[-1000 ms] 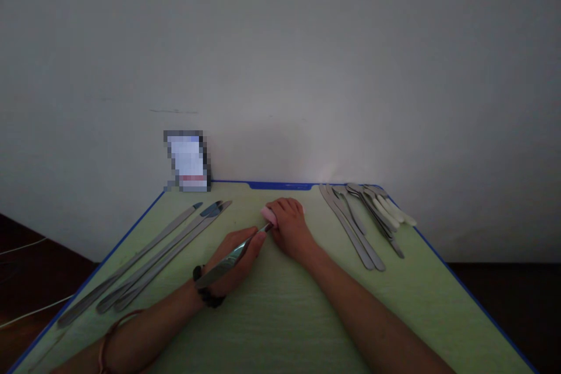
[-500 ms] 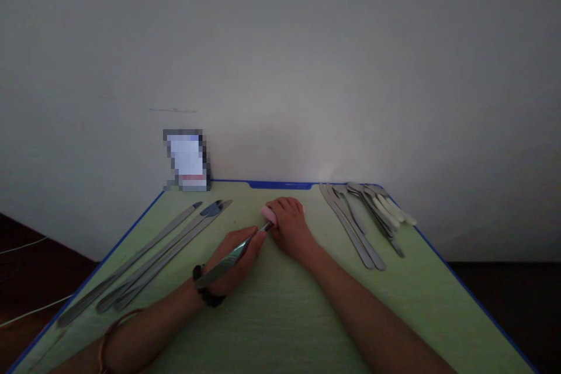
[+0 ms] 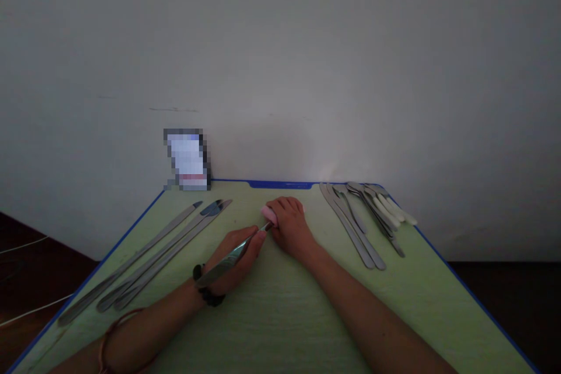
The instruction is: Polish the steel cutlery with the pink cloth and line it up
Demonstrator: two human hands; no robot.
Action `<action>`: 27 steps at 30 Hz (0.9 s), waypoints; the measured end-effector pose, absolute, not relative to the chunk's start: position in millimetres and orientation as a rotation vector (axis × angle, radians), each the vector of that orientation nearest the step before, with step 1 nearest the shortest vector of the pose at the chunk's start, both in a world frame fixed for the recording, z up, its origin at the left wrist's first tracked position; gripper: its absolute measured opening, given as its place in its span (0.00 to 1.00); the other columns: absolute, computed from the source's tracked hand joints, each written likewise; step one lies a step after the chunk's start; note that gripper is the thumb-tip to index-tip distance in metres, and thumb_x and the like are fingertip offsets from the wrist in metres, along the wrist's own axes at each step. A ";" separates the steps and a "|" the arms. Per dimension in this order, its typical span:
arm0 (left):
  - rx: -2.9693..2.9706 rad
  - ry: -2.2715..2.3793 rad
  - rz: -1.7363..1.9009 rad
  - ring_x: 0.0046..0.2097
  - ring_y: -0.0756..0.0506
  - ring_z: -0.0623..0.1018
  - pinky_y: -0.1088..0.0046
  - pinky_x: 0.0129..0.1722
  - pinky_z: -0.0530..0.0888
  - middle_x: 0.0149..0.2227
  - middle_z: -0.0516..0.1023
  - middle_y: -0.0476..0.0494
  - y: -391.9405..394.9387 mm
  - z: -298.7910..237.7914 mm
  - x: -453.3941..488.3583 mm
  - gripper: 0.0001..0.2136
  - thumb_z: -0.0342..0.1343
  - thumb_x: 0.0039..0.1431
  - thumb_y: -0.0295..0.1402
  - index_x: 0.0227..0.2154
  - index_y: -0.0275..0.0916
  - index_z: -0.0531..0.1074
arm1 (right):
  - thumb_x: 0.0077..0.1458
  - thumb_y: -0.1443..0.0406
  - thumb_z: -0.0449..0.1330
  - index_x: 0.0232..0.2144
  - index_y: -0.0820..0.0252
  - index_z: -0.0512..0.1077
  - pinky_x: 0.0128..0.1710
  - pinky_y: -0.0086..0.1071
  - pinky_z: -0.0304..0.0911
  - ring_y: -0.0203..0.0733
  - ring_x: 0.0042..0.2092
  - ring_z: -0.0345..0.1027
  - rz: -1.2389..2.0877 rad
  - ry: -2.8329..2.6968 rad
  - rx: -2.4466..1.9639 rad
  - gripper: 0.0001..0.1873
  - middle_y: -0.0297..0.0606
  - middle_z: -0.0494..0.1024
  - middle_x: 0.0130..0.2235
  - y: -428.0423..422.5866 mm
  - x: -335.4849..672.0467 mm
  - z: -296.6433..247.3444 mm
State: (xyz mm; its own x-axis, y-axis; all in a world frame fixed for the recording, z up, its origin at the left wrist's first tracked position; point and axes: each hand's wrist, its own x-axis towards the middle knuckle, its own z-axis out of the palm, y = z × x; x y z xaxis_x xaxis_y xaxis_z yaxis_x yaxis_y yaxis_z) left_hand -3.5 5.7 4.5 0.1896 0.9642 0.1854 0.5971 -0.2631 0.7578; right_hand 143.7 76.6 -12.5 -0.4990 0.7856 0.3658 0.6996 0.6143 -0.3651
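Note:
A shiny metal table knife (image 3: 231, 258) is gripped in my left hand (image 3: 228, 243), its broad blade lying back over the hand towards the wrist. The knife's far end reaches a small pink cloth (image 3: 268, 215). Over that cloth my right hand (image 3: 290, 227) is closed, pressing it at the middle of the table, with only a bit of pink showing at either side. Whether the knife's tip is inside the cloth or just against it is hidden by the fingers.
Three long table knives (image 3: 169, 257) lie slanted at the left of the green table (image 3: 280, 315). On the right are two more knives (image 3: 357, 234), several spoons (image 3: 377, 210) and white-handled cutlery (image 3: 394, 207). A blurred phone (image 3: 187, 158) leans against the wall (image 3: 280, 70).

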 end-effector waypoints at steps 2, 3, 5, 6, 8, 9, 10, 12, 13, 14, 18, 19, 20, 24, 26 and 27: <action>1.934 1.459 0.905 0.23 0.49 0.63 0.72 0.25 0.62 0.20 0.62 0.54 5.7 3.6 -3.5 0.17 0.39 0.63 0.42 0.20 0.42 0.57 | 0.48 0.73 0.54 0.43 0.62 0.69 0.51 0.41 0.51 0.47 0.47 0.58 0.234 -2.343 -1.167 0.17 0.44 0.71 0.44 76.6 143.9 -12.6; 1.932 1.461 0.902 0.23 0.49 0.63 0.72 0.25 0.61 0.20 0.62 0.54 5.7 3.5 -3.5 0.17 0.40 0.63 0.42 0.20 0.42 0.57 | 0.47 0.73 0.54 0.43 0.62 0.69 0.51 0.41 0.51 0.47 0.47 0.58 0.236 -2.345 -1.167 0.18 0.44 0.71 0.44 76.5 144.0 -12.7; 1.933 1.467 0.897 0.23 0.49 0.63 0.72 0.25 0.61 0.20 0.62 0.54 5.8 3.8 -3.4 0.17 0.40 0.63 0.42 0.20 0.42 0.57 | 0.47 0.73 0.54 0.43 0.62 0.69 0.51 0.41 0.51 0.47 0.47 0.58 0.235 -2.348 -1.164 0.18 0.44 0.71 0.44 76.4 144.2 -13.2; 1.935 1.470 0.892 0.23 0.49 0.63 0.72 0.25 0.61 0.20 0.62 0.54 5.9 4.3 -3.4 0.17 0.39 0.63 0.42 0.20 0.42 0.57 | 0.47 0.73 0.54 0.43 0.62 0.69 0.51 0.41 0.51 0.47 0.47 0.58 0.232 -2.347 -1.162 0.18 0.44 0.71 0.44 76.3 144.3 -13.4; 1.939 1.474 0.886 0.23 0.49 0.63 0.72 0.26 0.61 0.20 0.62 0.54 6.0 5.1 -3.4 0.17 0.39 0.63 0.42 0.20 0.42 0.57 | 0.47 0.74 0.54 0.42 0.62 0.69 0.51 0.41 0.51 0.47 0.47 0.58 0.226 -2.343 -1.161 0.18 0.44 0.71 0.44 76.4 144.4 -13.8; 1.940 1.472 0.883 0.23 0.49 0.63 0.72 0.26 0.61 0.20 0.62 0.54 6.0 5.4 -3.4 0.17 0.39 0.63 0.42 0.20 0.42 0.57 | 0.47 0.74 0.54 0.42 0.62 0.69 0.51 0.41 0.51 0.47 0.47 0.58 0.225 -2.341 -1.161 0.18 0.44 0.71 0.44 76.4 144.3 -13.9; 1.939 1.468 0.882 0.23 0.49 0.63 0.72 0.26 0.61 0.20 0.62 0.54 6.0 5.5 -3.5 0.17 0.39 0.63 0.42 0.20 0.42 0.57 | 0.47 0.73 0.54 0.42 0.62 0.69 0.51 0.41 0.51 0.47 0.47 0.58 0.225 -2.339 -1.164 0.17 0.44 0.71 0.44 76.5 144.2 -14.0; 1.934 1.457 0.885 0.23 0.49 0.63 0.72 0.26 0.61 0.20 0.62 0.54 5.8 5.3 -3.5 0.17 0.39 0.63 0.42 0.20 0.42 0.57 | 0.48 0.73 0.53 0.42 0.62 0.69 0.51 0.40 0.51 0.47 0.47 0.58 0.225 -2.336 -1.171 0.17 0.44 0.71 0.44 76.5 143.8 -14.0; 1.931 1.455 0.890 0.23 0.49 0.63 0.72 0.26 0.62 0.20 0.62 0.54 5.6 5.1 -3.5 0.17 0.39 0.63 0.42 0.20 0.42 0.57 | 0.48 0.73 0.53 0.42 0.61 0.69 0.51 0.40 0.51 0.47 0.47 0.58 0.225 -2.335 -1.172 0.17 0.44 0.71 0.44 76.6 143.6 -14.1; 1.930 1.456 0.893 0.24 0.49 0.63 0.72 0.26 0.62 0.20 0.62 0.54 5.4 4.8 -3.5 0.17 0.39 0.63 0.43 0.20 0.42 0.57 | 0.48 0.73 0.53 0.42 0.61 0.69 0.51 0.40 0.51 0.47 0.47 0.58 0.223 -2.334 -1.172 0.17 0.44 0.71 0.44 76.6 143.5 -14.1; 1.936 1.473 0.891 0.24 0.49 0.63 0.72 0.25 0.62 0.20 0.62 0.53 4.7 5.3 -3.1 0.17 0.39 0.63 0.43 0.20 0.42 0.57 | 0.49 0.73 0.54 0.43 0.61 0.69 0.51 0.40 0.51 0.47 0.48 0.57 0.218 -2.345 -1.170 0.17 0.44 0.71 0.44 76.8 143.7 -14.4; 1.936 1.474 0.889 0.24 0.49 0.63 0.72 0.25 0.62 0.20 0.62 0.53 4.7 5.8 -2.9 0.17 0.39 0.63 0.43 0.20 0.42 0.57 | 0.49 0.73 0.54 0.43 0.61 0.69 0.51 0.40 0.51 0.47 0.48 0.57 0.216 -2.347 -1.172 0.17 0.44 0.71 0.44 76.8 143.9 -14.3; 1.934 1.472 0.889 0.24 0.49 0.63 0.72 0.25 0.62 0.20 0.62 0.53 4.8 6.3 -2.8 0.17 0.39 0.63 0.43 0.20 0.42 0.57 | 0.50 0.73 0.54 0.43 0.61 0.69 0.51 0.40 0.51 0.47 0.48 0.57 0.213 -2.349 -1.174 0.16 0.44 0.71 0.44 76.6 144.0 -14.0; 1.932 1.496 0.902 0.23 0.49 0.63 0.72 0.24 0.62 0.19 0.61 0.54 5.6 6.2 -2.8 0.18 0.39 0.63 0.43 0.20 0.42 0.57 | 0.54 0.71 0.52 0.43 0.60 0.69 0.51 0.41 0.51 0.47 0.47 0.58 0.186 -2.374 -1.199 0.14 0.44 0.71 0.45 74.5 143.3 -11.4; 1.961 1.518 0.890 0.23 0.49 0.63 0.72 0.24 0.62 0.19 0.62 0.54 5.6 4.5 -3.6 0.18 0.39 0.64 0.42 0.19 0.42 0.56 | 0.56 0.71 0.51 0.43 0.60 0.68 0.51 0.41 0.51 0.47 0.47 0.59 0.159 -2.373 -1.231 0.13 0.44 0.71 0.44 73.4 142.5 -10.4; 1.993 1.523 0.879 0.23 0.49 0.64 0.72 0.25 0.63 0.19 0.62 0.53 5.2 3.3 -4.1 0.18 0.39 0.64 0.42 0.20 0.42 0.56 | 0.57 0.70 0.50 0.43 0.60 0.68 0.51 0.41 0.51 0.47 0.47 0.59 0.142 -2.357 -1.252 0.13 0.44 0.72 0.44 73.1 142.2 -10.2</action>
